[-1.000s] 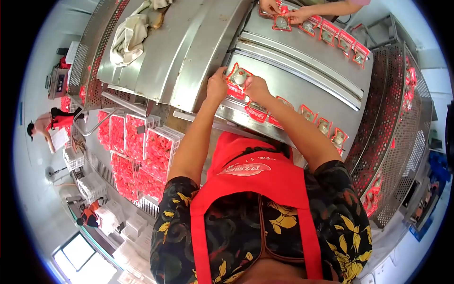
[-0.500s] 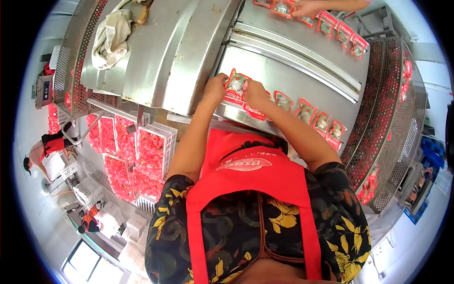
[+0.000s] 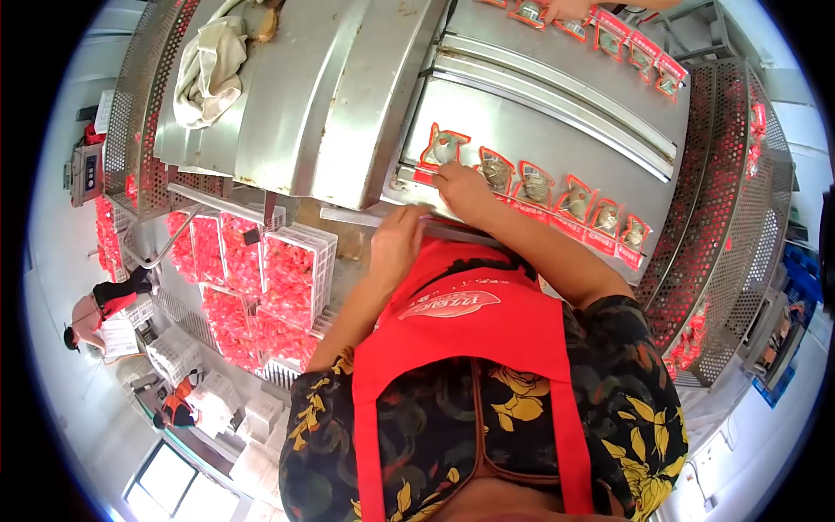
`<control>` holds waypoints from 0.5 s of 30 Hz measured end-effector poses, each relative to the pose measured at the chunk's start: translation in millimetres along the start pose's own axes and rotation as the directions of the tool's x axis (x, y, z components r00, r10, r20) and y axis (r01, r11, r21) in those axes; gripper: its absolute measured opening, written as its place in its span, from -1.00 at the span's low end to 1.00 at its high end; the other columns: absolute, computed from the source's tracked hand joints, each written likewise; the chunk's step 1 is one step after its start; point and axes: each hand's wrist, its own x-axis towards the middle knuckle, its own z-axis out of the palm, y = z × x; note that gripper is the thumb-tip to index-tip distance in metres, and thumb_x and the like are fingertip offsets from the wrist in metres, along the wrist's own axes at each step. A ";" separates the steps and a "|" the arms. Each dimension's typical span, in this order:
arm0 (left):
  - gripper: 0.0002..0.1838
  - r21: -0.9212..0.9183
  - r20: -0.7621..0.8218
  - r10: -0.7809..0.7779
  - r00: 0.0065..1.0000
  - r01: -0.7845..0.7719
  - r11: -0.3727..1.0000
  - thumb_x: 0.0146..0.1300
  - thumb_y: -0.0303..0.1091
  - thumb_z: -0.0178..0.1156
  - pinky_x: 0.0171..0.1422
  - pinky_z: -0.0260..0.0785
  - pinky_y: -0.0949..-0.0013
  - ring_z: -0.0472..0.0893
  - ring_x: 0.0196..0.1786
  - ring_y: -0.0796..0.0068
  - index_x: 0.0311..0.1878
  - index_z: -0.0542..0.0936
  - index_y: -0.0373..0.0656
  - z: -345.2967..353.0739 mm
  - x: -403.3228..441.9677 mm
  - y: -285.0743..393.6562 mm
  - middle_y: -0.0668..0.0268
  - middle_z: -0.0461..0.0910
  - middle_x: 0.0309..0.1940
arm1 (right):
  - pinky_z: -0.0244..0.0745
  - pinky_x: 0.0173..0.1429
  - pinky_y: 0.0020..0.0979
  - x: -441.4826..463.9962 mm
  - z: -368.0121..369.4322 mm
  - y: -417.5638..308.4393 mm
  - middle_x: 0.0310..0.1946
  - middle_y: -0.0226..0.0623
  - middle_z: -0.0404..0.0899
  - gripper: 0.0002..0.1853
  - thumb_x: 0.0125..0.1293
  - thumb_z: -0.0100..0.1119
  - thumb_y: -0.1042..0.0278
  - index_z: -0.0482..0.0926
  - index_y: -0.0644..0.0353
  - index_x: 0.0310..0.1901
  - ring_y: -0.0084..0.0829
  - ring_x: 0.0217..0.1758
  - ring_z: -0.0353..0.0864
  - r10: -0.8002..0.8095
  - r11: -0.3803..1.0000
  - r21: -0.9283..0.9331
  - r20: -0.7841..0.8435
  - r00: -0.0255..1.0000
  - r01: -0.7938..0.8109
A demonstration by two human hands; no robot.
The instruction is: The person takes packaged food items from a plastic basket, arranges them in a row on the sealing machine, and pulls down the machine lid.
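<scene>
A clear food pouch with red edges (image 3: 445,146) lies at the left end of the row on the metal work surface (image 3: 487,109). My right hand (image 3: 463,190) is at its lower red edge, fingers closed on it. Further pouches, such as a middle pouch (image 3: 535,184), lie side by side to the right along the front edge. My left hand (image 3: 396,244) is apart from the pouches, just in front of the metal edge bar (image 3: 348,215). Its fingers are pressed together; what they hold, if anything, is too small to name.
Across the surface, another person's hand (image 3: 567,9) touches a second row of pouches (image 3: 639,56). A metal cover (image 3: 296,96) carries a white cloth (image 3: 210,70). Perforated guards (image 3: 709,226) stand at the right. Crates of red packs (image 3: 291,274) stand lower left, with people beyond.
My left hand has let go of the leftmost pouch and come down toward me. My right hand has shifted slightly down to its lower edge. The pouch now lies flatter, in line with the row.
</scene>
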 end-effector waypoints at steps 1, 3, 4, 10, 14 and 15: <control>-0.78 0.015 0.034 -0.016 0.999 0.015 1.000 0.22 -0.49 0.21 -0.04 0.48 0.16 0.61 -0.10 0.08 -0.05 0.58 -0.15 -5.6 -7.8 -5.7 0.13 0.60 -0.14 | 0.55 -0.12 -0.26 -0.2 2.9 -3.7 -0.25 -0.25 0.52 -0.85 0.06 0.08 0.47 0.57 0.23 -0.30 -0.24 -0.17 0.56 0.016 1.000 -0.019 -0.016 1.000 -0.016; -0.78 -0.032 -0.008 -0.011 1.000 0.011 0.999 0.23 -0.51 0.20 -0.04 0.48 0.19 0.61 -0.11 0.09 -0.05 0.59 -0.15 -11.7 -18.2 -20.8 0.13 0.60 -0.14 | 0.55 -0.11 -0.27 2.2 8.1 -7.8 -0.26 -0.26 0.52 -0.85 0.06 0.09 0.46 0.57 0.22 -0.30 -0.25 -0.16 0.55 0.016 1.000 -0.019 -0.033 0.999 -0.017; -0.78 -0.081 -0.051 -0.006 0.999 0.002 0.997 0.23 -0.53 0.19 -0.04 0.48 0.21 0.62 -0.13 0.11 -0.05 0.60 -0.16 -14.4 -21.9 -26.9 0.13 0.61 -0.14 | 0.55 -0.11 -0.28 3.5 10.5 -8.7 -0.27 -0.27 0.52 -0.85 0.06 0.10 0.45 0.56 0.22 -0.30 -0.25 -0.15 0.55 0.017 1.000 -0.022 -0.051 0.999 -0.018; -0.75 -0.171 -0.039 -0.054 0.998 0.047 0.984 0.23 -0.56 0.17 -0.02 0.48 0.25 0.63 -0.10 0.12 -0.02 0.60 -0.17 -39.7 -33.3 -45.7 0.14 0.62 -0.14 | 0.55 -0.10 -0.30 4.8 16.5 -22.5 -0.26 -0.30 0.51 -0.81 0.06 0.11 0.45 0.58 0.20 -0.25 -0.28 -0.14 0.55 0.006 0.997 -0.075 -0.034 0.999 -0.008; -0.76 -0.216 0.011 0.003 1.000 -0.001 0.976 0.27 -0.56 0.15 -0.05 0.46 0.31 0.63 -0.15 0.23 0.00 0.60 -0.18 -56.4 -35.8 -58.1 0.13 0.61 -0.13 | 0.55 -0.06 -0.31 -3.9 16.5 -34.5 -0.18 -0.29 0.53 -0.78 0.09 0.14 0.42 0.57 0.18 -0.18 -0.28 -0.07 0.55 0.011 0.998 -0.057 -0.096 0.995 -0.016; -0.76 -0.220 0.012 0.007 1.000 -0.005 0.975 0.29 -0.56 0.14 -0.05 0.46 0.32 0.63 -0.15 0.24 0.00 0.60 -0.19 -60.3 -37.3 -64.3 0.13 0.61 -0.14 | 0.54 -0.01 -0.29 -8.6 4.0 -47.5 -0.10 -0.27 0.52 -0.75 0.13 0.15 0.42 0.57 0.18 -0.12 -0.26 -0.02 0.53 0.069 0.997 0.031 -0.095 0.993 -0.066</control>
